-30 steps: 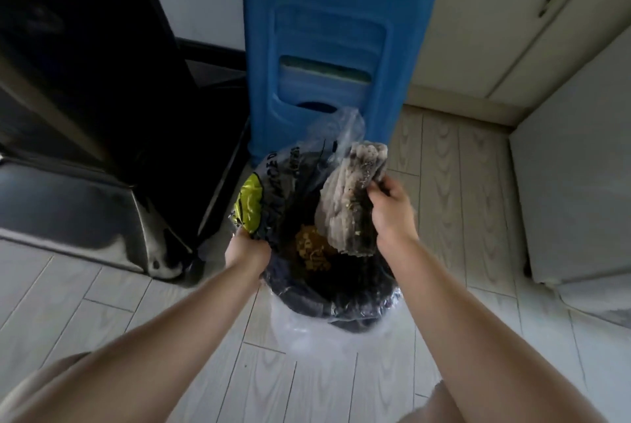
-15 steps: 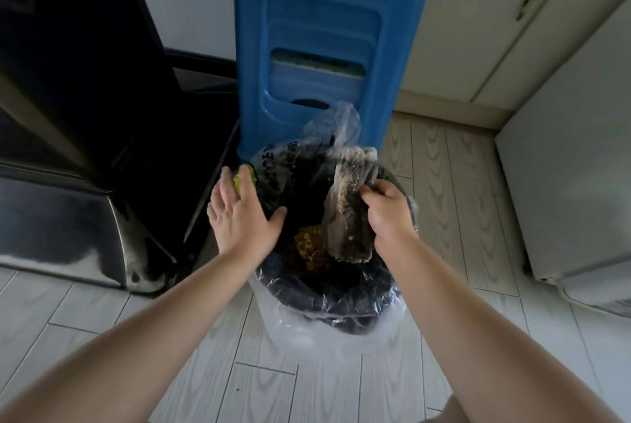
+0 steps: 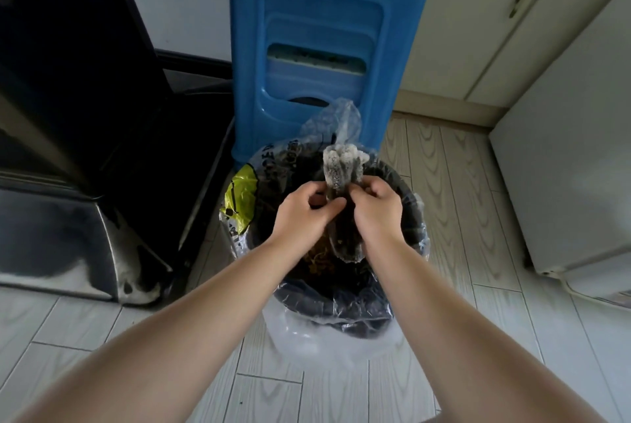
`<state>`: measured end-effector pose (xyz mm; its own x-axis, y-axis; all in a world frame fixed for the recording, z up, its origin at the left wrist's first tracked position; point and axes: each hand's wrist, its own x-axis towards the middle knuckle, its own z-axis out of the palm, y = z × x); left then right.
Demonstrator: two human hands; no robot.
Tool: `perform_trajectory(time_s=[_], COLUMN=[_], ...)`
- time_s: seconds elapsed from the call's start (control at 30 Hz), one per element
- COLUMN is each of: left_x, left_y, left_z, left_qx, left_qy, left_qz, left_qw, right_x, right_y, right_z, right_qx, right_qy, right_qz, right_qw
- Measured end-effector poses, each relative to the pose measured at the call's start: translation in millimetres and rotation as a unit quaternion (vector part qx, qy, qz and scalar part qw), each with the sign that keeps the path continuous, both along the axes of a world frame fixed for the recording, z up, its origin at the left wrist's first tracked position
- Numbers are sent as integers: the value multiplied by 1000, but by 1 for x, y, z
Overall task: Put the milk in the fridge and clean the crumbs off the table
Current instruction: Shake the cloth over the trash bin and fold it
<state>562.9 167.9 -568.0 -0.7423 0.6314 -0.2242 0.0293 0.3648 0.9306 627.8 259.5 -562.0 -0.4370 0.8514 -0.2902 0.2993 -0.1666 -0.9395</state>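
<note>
Now, in the head view, the left hand (image 3: 305, 209) has moved in from the bin's left rim at frame centre and joined the right hand (image 3: 377, 209); both pinch the grey, speckled, crumpled cleaning cloth (image 3: 342, 171) together over the round black bin lined with clear plastic (image 3: 408, 197). The cloth stands more bunched than half a second ago. The tall blue plastic container (image 3: 324, 30) stays just behind.

Grey, crumb-speckled cloth (image 3: 342, 174), bunched upright, lower end dangling inside the lined trash bin (image 3: 409, 303)
</note>
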Motion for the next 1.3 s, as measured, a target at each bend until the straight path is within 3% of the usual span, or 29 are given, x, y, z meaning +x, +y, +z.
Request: perform_trajectory(time_s=[0.23, 0.37, 0.5, 0.57, 0.77, 1.0, 1.13, 1.3], left_x=[-10, -13, -11, -8, -4, -4, -9, -12], left_y=[3, -1, -4, -5, -14, -6, -6, -4], left_z=[1, 7, 15, 16, 9, 7, 5, 5], left_qx=[-30, 20, 75, 65, -8, 13, -1, 27], left_qy=[67, 12, -87, -94, -39, 74, 124, 71], left_qz=[26, 50, 61, 61, 6, -6, 43, 58], left_qw=[997, 998, 992, 992, 999, 997, 991, 995], right_x=[-6, -12, -13, -12, -4, -3, -1, -1], right_y=[-8, -8, -2, 3, 13, -2, -4, 5], right_z=[-5, -2, -2, -2, 3, 5, 7, 6], right_qx=[-33, -87, -55, -42, -42, 1, 29, 67], right_qy=[-13, 29, 26, 25, 10, -6, -11, -14], right_qz=[21, 23, 12, -9, -31, 62, 120, 82], right_qw=[999, 995, 998, 999, 999, 998, 992, 994])
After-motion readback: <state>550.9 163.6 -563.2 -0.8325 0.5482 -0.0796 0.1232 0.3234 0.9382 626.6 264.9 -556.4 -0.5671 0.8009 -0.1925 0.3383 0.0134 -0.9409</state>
